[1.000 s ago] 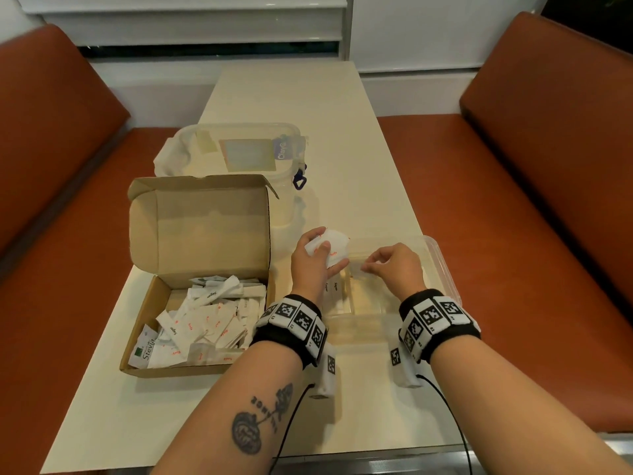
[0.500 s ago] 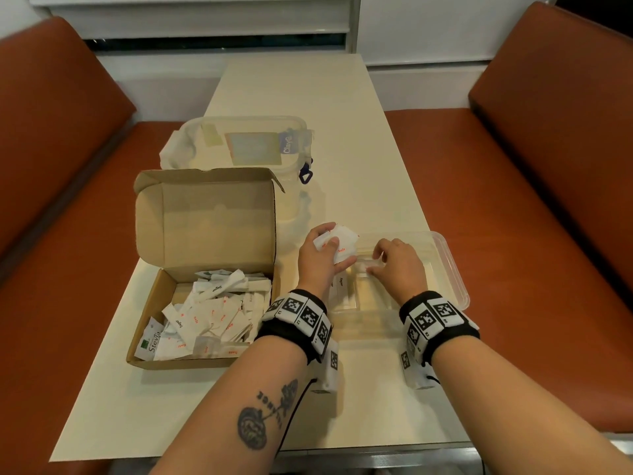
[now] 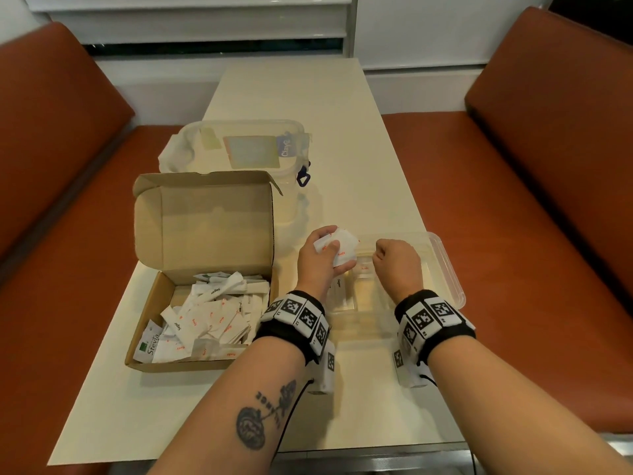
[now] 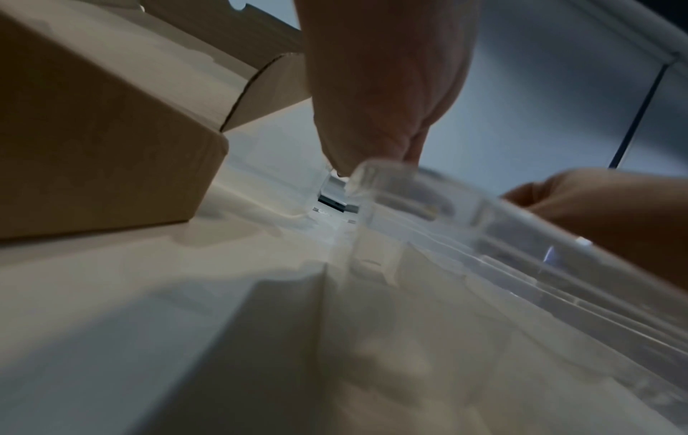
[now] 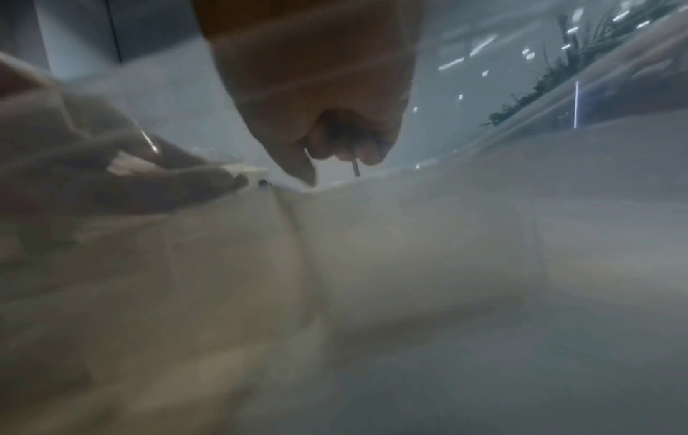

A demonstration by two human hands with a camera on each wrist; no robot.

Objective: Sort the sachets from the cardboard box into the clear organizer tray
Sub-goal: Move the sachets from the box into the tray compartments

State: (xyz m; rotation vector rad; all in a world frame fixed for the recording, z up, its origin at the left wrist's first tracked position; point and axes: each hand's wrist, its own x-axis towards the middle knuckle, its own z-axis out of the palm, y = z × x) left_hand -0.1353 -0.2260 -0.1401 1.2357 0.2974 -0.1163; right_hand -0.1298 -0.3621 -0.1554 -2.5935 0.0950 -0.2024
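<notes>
cardboard box (image 3: 205, 234): one; clear organizer tray (image 3: 448, 269): one.

Warm, dim indoor light from overhead in the head view; soft shadows under the forearms and beside the box (image 3: 202, 269) on the table (image 3: 359, 149). Sharp in the middle, with wide-angle bending of the benches toward the edges. Dark strip of window at the top. Both wrist views murky and grey, heavily blurred, nothing crisp. Left wrist view: tray (image 4: 484, 235) smeared and out of focus. Right wrist view: hazy as through clear plastic, small glints of glare top right.
</notes>
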